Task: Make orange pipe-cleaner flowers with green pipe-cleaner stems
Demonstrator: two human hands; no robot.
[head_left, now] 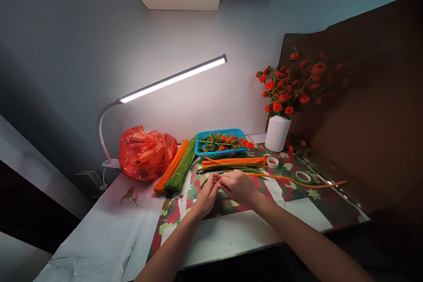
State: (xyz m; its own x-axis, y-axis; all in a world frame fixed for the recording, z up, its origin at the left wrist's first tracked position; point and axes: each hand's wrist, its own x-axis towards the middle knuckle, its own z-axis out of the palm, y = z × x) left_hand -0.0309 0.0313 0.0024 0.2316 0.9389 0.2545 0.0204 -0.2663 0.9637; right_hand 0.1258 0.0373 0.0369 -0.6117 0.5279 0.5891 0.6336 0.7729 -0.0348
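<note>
My left hand (208, 193) and my right hand (238, 187) meet over the patterned mat, fingertips pinched together. A long orange pipe cleaner (280, 177) runs out from my right hand to the right, its far end loose above the mat. Its near end is hidden in the pinched fingers of both hands. Just behind the hands lie a row of orange pipe cleaners (238, 161) and several green ones (214, 168).
A blue basket (218, 153) holds red flowers with green stems. Left of it lie green (181, 169) and orange bundles (170, 167), a red plastic bag (145, 154) and a lit lamp (172, 80). Rightward stand a white vase (278, 134) of red flowers and tape rolls (272, 162).
</note>
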